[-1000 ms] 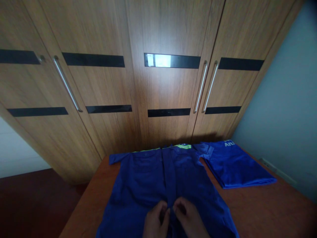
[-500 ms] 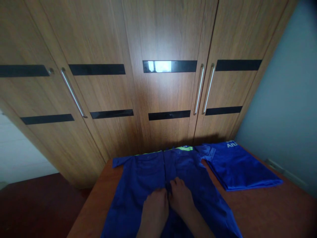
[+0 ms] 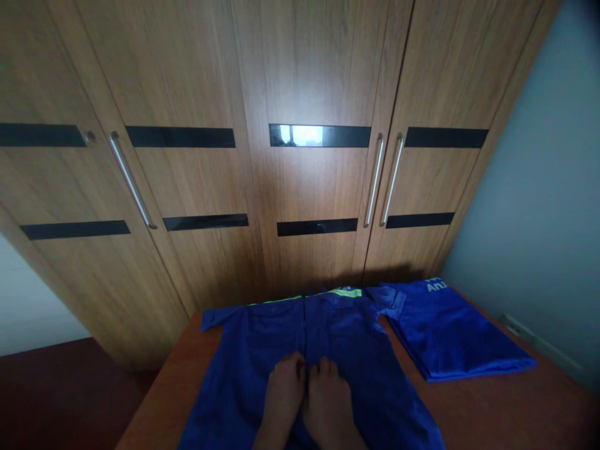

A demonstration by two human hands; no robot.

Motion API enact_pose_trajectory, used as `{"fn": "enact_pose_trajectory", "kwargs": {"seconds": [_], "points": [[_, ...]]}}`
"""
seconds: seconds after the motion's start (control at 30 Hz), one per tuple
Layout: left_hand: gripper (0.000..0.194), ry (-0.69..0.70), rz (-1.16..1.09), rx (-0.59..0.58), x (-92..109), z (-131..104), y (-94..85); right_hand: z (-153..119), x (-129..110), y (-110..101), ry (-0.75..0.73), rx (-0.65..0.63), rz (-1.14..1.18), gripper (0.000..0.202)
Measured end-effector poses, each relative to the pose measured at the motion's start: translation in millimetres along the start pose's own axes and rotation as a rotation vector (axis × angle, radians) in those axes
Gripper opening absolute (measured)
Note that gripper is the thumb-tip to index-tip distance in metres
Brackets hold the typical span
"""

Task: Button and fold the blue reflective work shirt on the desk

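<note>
A dark blue work jacket (image 3: 262, 350) with short-looking sleeves, chest pockets and yellow-green trim near the collar lies spread on the table, front up. My left hand (image 3: 284, 392) is closed at the left side of its middle front opening, fingers pinched on the cloth edge. Right beside it, my right hand (image 3: 329, 395) has its fingers curled down on the other front edge. Both hands nearly touch over the centre line. What lies under the fingertips, such as fasteners, is hidden.
A folded bright blue garment (image 3: 459, 337) with white lettering lies to the right on the reddish-brown table (image 3: 487, 412). Behind the table stands a wooden wardrobe (image 3: 309, 175) with metal handles. A pale wall (image 3: 525, 219) closes the right side.
My right hand has shifted left and turned more upright, closer to my left hand. The left hand remains pinched at the front edge. The whole view has tilted slightly upward.
</note>
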State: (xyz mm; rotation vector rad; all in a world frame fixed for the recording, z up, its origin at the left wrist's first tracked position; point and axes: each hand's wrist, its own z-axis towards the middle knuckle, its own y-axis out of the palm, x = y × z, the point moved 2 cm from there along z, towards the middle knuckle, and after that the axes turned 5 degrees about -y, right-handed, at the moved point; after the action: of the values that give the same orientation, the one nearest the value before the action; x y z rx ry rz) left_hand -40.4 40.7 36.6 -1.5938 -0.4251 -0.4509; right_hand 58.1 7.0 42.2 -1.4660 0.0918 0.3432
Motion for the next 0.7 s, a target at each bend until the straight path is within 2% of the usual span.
{"fn": "enact_pose_trajectory", "kwargs": {"seconds": [0.23,0.4,0.53,0.63,0.7], "points": [[0.024,0.04,-0.083,-0.001,-5,-2,2.8,12,10,4,0.012,-0.015,0.004,0.031],[0.024,0.03,-0.084,0.005,-6,-3,3.9,16,26,10,0.05,0.018,0.139,0.021],[0.017,0.005,-0.097,0.001,-10,-3,2.7,20,42,20,0.11,0.088,0.361,0.014],[0.018,0.003,-0.122,0.01,-10,-3,1.4,24,52,27,0.127,0.108,0.691,0.012],[0.017,0.005,-0.225,0.012,-8,-3,1.0,27,56,27,0.116,0.117,0.857,0.012]]}}
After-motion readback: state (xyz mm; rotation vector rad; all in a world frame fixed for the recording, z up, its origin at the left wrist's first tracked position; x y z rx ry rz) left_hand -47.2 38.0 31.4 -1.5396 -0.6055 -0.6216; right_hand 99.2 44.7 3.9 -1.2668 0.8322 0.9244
